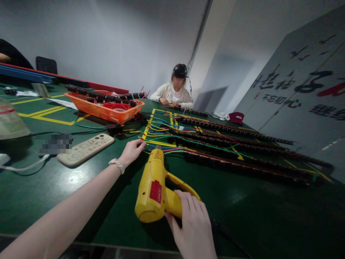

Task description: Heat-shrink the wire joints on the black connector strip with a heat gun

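My right hand [192, 219] is wrapped round the handle of a yellow heat gun [151, 190], whose nozzle points away from me toward the wire ends. Just left of the nozzle, my left hand [132, 153] pinches the end of a thin wire; which one is too small to tell. Yellow, blue, green and red wires [159, 133] fan out from long dark wrapped harnesses [231, 163] that stretch to the right across the green table [113, 212].
An orange basket [107, 113] holds dark harness pieces. A beige phone case [86, 149] and a white cable [27, 167] lie at the left, near a plastic container [12, 120]. Across the table sits a person [172, 94]; a dark red cap [236, 117] lies farther right.
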`<state>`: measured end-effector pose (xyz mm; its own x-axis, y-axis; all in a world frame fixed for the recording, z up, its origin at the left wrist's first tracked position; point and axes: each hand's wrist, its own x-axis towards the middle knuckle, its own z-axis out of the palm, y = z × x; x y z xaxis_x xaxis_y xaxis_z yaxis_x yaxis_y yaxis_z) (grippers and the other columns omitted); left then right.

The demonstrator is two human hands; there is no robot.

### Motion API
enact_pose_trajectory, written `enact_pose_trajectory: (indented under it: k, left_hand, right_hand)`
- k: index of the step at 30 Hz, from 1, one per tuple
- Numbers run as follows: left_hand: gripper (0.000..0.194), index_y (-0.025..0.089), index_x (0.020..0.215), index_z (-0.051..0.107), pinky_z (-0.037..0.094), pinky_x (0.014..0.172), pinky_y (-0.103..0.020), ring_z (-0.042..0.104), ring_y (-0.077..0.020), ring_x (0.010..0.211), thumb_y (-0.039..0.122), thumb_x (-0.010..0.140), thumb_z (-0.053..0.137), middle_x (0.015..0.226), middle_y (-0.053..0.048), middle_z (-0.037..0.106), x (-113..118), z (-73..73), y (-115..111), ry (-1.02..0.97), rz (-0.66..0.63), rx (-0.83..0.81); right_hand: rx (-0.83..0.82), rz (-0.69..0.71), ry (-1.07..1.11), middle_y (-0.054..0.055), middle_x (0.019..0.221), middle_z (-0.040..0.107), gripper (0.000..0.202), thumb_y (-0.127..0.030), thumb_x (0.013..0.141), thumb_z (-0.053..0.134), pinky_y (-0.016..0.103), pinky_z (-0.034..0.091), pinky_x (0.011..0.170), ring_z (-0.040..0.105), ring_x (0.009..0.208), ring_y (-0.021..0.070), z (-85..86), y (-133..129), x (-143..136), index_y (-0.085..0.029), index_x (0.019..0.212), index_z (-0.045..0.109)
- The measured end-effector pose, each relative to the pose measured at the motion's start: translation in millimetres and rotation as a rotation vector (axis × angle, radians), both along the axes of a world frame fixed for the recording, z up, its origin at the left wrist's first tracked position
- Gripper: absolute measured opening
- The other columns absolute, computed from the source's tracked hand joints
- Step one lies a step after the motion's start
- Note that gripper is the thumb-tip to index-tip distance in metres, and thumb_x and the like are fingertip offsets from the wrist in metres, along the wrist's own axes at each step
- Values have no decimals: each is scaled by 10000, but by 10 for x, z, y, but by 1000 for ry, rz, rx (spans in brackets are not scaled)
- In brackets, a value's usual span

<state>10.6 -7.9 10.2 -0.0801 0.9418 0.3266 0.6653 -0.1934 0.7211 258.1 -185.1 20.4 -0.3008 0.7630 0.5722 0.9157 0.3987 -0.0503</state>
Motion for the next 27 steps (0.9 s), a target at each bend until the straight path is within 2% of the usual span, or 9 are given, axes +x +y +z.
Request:
enact_pose_trajectory:
  k: [7, 12, 20, 27]
  left_hand:
    - [420, 155, 854, 658, 337, 664, -241, 564, -156, 766, 479, 835, 393, 856, -42, 663, -10, 2, 8, 61, 11, 19]
    - [431, 143, 876, 662, 360, 715, -240, 574, -162, 817, 476, 833, 393, 898, -50, 667, -15, 17, 9, 29, -10, 4]
    - [402, 147, 873, 666, 359, 686, -236, 576, -162, 789, 458, 844, 413, 888, -50, 673, -23, 7, -9, 49, 2, 8]
    - [352, 154, 820, 652, 355, 633, -226, 582, -145, 705, 429, 849, 435, 772, -36, 670, -11, 0, 1, 7, -3, -18]
  right_hand:
    - [-125, 37, 110, -12, 984, 578, 384, -312, 751, 623, 370, 406, 823, 520, 876, 159, 38, 10, -246, -231, 1105, 499]
    - [-164, 36, 154, -26, 993, 584, 369, -345, 777, 593, 362, 410, 827, 523, 884, 149, 34, 18, -290, -255, 1125, 515]
    - [-153, 17, 69, -26, 1020, 594, 427, -386, 796, 580, 302, 419, 815, 542, 892, 129, 34, 10, -152, -286, 1202, 495]
    - [27, -22, -24, -15, 1022, 611, 465, -441, 801, 570, 272, 414, 801, 546, 885, 128, 15, 36, 96, -257, 1221, 493]
